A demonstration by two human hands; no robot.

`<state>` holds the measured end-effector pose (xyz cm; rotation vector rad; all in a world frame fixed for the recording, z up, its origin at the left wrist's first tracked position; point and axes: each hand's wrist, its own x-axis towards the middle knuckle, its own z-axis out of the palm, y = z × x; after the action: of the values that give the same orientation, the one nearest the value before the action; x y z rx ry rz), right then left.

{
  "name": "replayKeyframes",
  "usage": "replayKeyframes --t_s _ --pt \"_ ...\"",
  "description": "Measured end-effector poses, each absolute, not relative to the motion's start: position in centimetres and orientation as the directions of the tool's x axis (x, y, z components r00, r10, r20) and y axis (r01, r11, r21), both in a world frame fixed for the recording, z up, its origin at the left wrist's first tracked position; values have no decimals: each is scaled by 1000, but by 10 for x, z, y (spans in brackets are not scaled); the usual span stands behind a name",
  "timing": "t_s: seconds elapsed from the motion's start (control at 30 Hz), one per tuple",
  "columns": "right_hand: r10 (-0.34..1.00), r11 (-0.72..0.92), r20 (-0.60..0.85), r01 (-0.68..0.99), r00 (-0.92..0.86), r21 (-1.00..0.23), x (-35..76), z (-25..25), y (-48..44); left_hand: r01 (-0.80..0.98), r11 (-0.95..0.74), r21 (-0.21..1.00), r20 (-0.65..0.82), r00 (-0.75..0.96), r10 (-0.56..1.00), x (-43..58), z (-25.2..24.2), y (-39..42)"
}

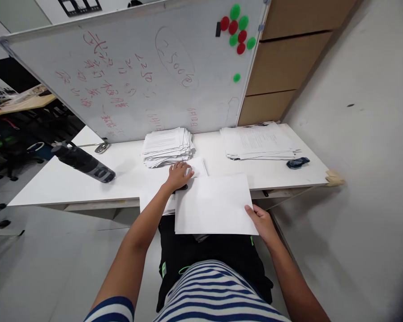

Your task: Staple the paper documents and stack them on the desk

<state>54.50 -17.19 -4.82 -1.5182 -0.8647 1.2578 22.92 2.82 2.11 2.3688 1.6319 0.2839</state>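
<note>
Head view: the white paper (215,205) juts past the near edge of the desk (127,176), its right edge pinched in the right hand (263,223), thumb on top. Probably light, floppy and easy to crease, so I'd hold it by both side edges. Left hand (179,175) is by its far left corner, fingers loosely spread; can't tell if they're gripping the dark object (181,188) underneath. Paper stack (168,145) sits beyond, whiteboard (130,42) behind.

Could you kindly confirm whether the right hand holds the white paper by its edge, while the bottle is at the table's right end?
Not quite: the head view shows the bottle near the left end of the table, not the right. The right hand does hold the white paper by its edge.
</note>
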Motion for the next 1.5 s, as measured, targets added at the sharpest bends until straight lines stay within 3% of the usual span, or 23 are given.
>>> replayKeyframes --t_s 0.2,0.53,0.97,1.13,1.3,1.5 --pt "920 -310 -326 -106 216 -945 546 -45 -173 899 -354 256 -14 369 929 232 20 26" --pt "880 -371 -372 -61 294 -927 546 -49 -177 902 -395 174 12 399 917 240 12 24" --pt "877 -383 -378 -44 296 -923 541 -46 -181 889 -417 190 79 409 909 242 6 22" --pt "881 -391 -392 -59 265 -918 531 -44 -182 894 -385 228 121 366 923 238 9 21" --pt "904 -350 -335 7 266 -937 525 -46 -180 845 -398 357 309 295 904 230 23 17" --pt "928 -292 -251 118 275 -949 525 -53 -179 802 -291 522 485 1 874 209 39 -8"
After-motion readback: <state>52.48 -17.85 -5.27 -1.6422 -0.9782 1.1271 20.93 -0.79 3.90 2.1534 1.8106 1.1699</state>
